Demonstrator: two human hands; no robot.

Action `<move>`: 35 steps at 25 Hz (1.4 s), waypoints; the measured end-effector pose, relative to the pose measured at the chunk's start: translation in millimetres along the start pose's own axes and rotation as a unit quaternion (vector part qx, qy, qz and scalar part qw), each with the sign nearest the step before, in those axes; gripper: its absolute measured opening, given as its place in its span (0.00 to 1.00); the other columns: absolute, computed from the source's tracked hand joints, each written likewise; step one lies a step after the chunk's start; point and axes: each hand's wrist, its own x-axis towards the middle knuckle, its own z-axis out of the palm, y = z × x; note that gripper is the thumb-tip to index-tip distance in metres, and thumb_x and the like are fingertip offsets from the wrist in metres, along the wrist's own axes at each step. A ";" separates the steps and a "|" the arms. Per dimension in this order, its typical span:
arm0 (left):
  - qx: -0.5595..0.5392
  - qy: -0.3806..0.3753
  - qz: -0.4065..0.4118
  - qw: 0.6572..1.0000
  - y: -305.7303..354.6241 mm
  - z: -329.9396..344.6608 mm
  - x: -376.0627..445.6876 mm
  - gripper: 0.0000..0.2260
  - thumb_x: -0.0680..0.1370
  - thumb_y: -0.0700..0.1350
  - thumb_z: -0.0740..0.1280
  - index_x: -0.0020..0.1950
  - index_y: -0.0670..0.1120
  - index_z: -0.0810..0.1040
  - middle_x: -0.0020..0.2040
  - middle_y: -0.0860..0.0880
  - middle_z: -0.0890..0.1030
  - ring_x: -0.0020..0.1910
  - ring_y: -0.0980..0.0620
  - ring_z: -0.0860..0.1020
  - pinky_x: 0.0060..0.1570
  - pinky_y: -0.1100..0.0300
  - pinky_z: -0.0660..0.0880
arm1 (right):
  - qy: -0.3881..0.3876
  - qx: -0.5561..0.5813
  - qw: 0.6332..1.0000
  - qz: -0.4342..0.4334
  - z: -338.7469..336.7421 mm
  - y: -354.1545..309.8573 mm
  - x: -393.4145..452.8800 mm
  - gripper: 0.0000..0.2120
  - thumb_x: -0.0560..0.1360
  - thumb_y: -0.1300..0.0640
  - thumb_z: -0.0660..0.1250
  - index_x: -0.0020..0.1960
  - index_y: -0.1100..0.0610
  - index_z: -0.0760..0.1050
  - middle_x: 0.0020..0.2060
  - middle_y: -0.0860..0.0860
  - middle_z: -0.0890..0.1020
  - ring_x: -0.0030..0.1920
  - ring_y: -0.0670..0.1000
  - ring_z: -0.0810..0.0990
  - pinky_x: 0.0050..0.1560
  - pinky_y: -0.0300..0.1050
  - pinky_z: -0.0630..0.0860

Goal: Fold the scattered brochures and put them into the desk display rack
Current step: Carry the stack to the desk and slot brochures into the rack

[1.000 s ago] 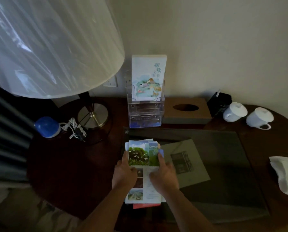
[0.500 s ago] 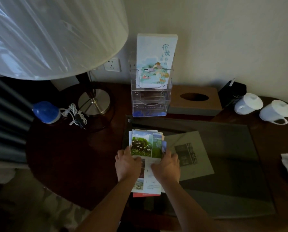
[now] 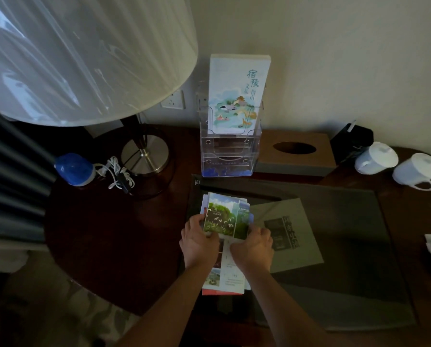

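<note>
A green brochure (image 3: pixel 224 216) with white birds on its cover is lifted at its near edge above a pile of unfolded brochures (image 3: pixel 228 274) on the desk mat. My left hand (image 3: pixel 196 240) grips its left side and my right hand (image 3: pixel 253 244) grips its right side. A clear tiered display rack (image 3: pixel 230 151) stands against the wall behind the pile. Its top pocket holds a pale brochure (image 3: pixel 238 93) with a landscape drawing. The lower pockets look bare.
A big lamp with a white shade (image 3: pixel 79 56) and metal base (image 3: pixel 145 154) stands left. A blue bottle (image 3: pixel 74 169) and white cable lie beside it. A tissue box (image 3: pixel 295 154), two white lidded cups (image 3: pixel 375 159) and a grey paper (image 3: pixel 288 234) sit right.
The brochure's near edge has risen in both hands, fingers closing on its sides. My head has moved closer and lower, so the rack and desk appear larger.
</note>
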 end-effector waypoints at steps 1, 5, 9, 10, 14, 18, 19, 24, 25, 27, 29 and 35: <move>-0.035 -0.010 -0.018 0.999 2.9 1.3 1.1 0.18 0.75 0.41 0.68 0.63 0.52 0.71 0.56 0.50 0.80 0.52 0.50 0.79 0.48 0.54 0.77 | -0.004 0.005 1.000 0.006 -0.7 -0.6 1.1 0.30 0.69 0.56 0.70 0.69 0.54 0.67 0.62 0.53 0.70 0.65 0.56 0.69 0.64 0.54 0.71; 0.002 -0.074 -0.049 0.996 11.9 3.2 5.2 0.14 0.78 0.42 0.65 0.64 0.48 0.73 0.52 0.49 0.79 0.45 0.52 0.80 0.39 0.60 0.77 | -0.031 0.077 0.996 0.029 -1.7 2.1 4.0 0.29 0.69 0.60 0.70 0.68 0.56 0.66 0.62 0.53 0.69 0.63 0.54 0.70 0.63 0.56 0.76; 0.155 -0.068 0.063 0.983 2.6 11.9 -1.1 0.21 0.78 0.45 0.66 0.71 0.47 0.70 0.70 0.48 0.68 0.69 0.46 0.66 0.67 0.49 0.68 | -0.026 0.103 0.994 0.032 0.0 9.1 5.1 0.33 0.69 0.61 0.69 0.73 0.53 0.63 0.65 0.53 0.69 0.66 0.55 0.69 0.64 0.58 0.75; 0.131 -0.073 0.061 0.987 3.4 14.7 -3.7 0.23 0.77 0.44 0.66 0.72 0.48 0.68 0.71 0.48 0.68 0.70 0.46 0.65 0.68 0.48 0.67 | -0.027 0.105 0.993 0.036 0.4 10.2 5.5 0.33 0.70 0.61 0.70 0.72 0.53 0.63 0.65 0.52 0.69 0.65 0.54 0.69 0.63 0.57 0.75; 0.014 -0.048 -0.021 0.999 16.1 24.9 -7.4 0.27 0.75 0.44 0.67 0.74 0.49 0.67 0.73 0.47 0.67 0.71 0.44 0.65 0.67 0.42 0.67 | -0.037 0.112 0.992 0.049 3.0 12.8 8.0 0.31 0.70 0.60 0.71 0.70 0.53 0.66 0.63 0.53 0.71 0.63 0.54 0.71 0.60 0.54 0.76; -0.117 -0.043 -0.124 0.984 21.5 22.2 3.8 0.24 0.75 0.45 0.68 0.72 0.50 0.70 0.65 0.46 0.76 0.59 0.47 0.76 0.53 0.51 0.76 | -0.052 0.144 0.986 0.067 2.0 13.7 13.5 0.28 0.70 0.65 0.67 0.69 0.53 0.68 0.62 0.53 0.71 0.62 0.55 0.73 0.60 0.58 0.78; -0.126 -0.059 -0.152 0.978 21.1 19.4 8.3 0.23 0.76 0.45 0.68 0.70 0.50 0.71 0.63 0.47 0.78 0.55 0.48 0.78 0.50 0.53 0.76 | -0.056 0.149 0.985 0.071 1.6 13.8 13.9 0.28 0.69 0.65 0.66 0.68 0.53 0.68 0.62 0.53 0.71 0.62 0.56 0.74 0.59 0.58 0.79; 0.040 -0.120 -0.092 0.988 24.3 15.2 9.9 0.14 0.76 0.43 0.64 0.61 0.50 0.76 0.58 0.46 0.76 0.55 0.48 0.73 0.52 0.53 0.70 | -0.055 0.171 0.981 0.069 0.5 15.7 8.1 0.26 0.70 0.66 0.65 0.66 0.53 0.69 0.60 0.51 0.69 0.61 0.56 0.74 0.59 0.59 0.79; -0.002 -0.129 -0.083 0.988 25.6 15.8 7.8 0.13 0.76 0.41 0.63 0.60 0.50 0.74 0.55 0.46 0.77 0.53 0.47 0.76 0.49 0.53 0.74 | -0.048 0.174 0.981 0.064 -0.5 15.0 6.6 0.26 0.70 0.66 0.65 0.66 0.53 0.69 0.60 0.51 0.69 0.62 0.56 0.73 0.61 0.59 0.78; -0.089 -0.158 -0.076 0.981 30.0 12.2 0.3 0.14 0.76 0.38 0.60 0.60 0.51 0.73 0.51 0.46 0.80 0.47 0.48 0.79 0.42 0.54 0.77 | -0.013 0.175 0.983 0.052 -5.7 13.8 2.2 0.25 0.71 0.65 0.66 0.67 0.54 0.69 0.61 0.51 0.71 0.63 0.55 0.72 0.63 0.59 0.75; -0.161 -0.165 -0.064 0.971 31.8 4.7 -4.1 0.17 0.74 0.36 0.61 0.59 0.53 0.74 0.49 0.49 0.82 0.46 0.49 0.81 0.39 0.57 0.76 | 0.024 0.208 0.977 0.036 -14.9 13.5 -4.1 0.19 0.72 0.64 0.66 0.62 0.52 0.71 0.57 0.53 0.75 0.57 0.54 0.77 0.55 0.53 0.80; -0.303 -0.080 0.051 0.948 64.9 -27.0 22.9 0.22 0.72 0.35 0.63 0.57 0.59 0.80 0.52 0.56 0.84 0.55 0.56 0.81 0.54 0.58 0.78 | 0.068 0.332 0.938 -0.071 -60.0 -41.7 4.4 0.20 0.70 0.72 0.66 0.49 0.47 0.71 0.40 0.45 0.81 0.37 0.40 0.80 0.28 0.31 0.74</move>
